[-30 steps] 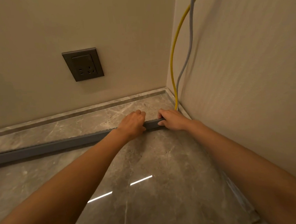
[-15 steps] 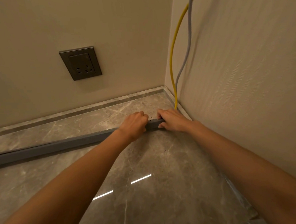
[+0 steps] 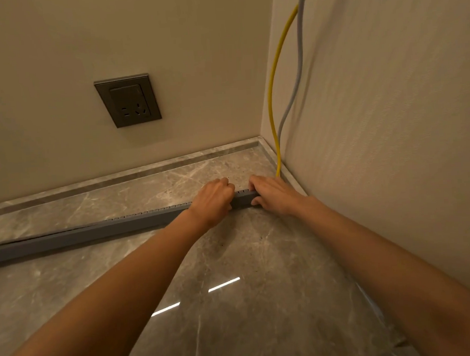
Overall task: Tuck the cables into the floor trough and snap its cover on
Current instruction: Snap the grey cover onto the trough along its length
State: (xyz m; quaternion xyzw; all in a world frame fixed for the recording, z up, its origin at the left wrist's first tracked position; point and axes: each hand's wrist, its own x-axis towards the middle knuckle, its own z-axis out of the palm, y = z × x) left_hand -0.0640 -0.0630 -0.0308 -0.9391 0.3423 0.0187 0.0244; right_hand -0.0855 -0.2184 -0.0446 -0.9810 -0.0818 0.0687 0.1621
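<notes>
Trough: a long grey trough lies on the marble floor, running from 9 o'clock in toward the corner at 1 o'clock, its far end under the hands.
Trough top: a row of small teeth shows along the upper back edge just to the 9 o'clock side of the left hand; from where I stand I cannot tell whether a cover sits over it.
Left hand: the left hand is on the trough near its end, fingers curled over the top and clamped on it.
Right hand: the right hand holds the very end, just beside the left with a short grey stretch between them; its fingers hook over the far side, thumb on the near face.
Cables: a yellow cable and a pale grey cable hang down the side wall at 1 o'clock, dropping behind the right hand.
Socket: a dark wall socket at 10 o'clock.
Skirting: a stone skirting along the back wall.
</notes>
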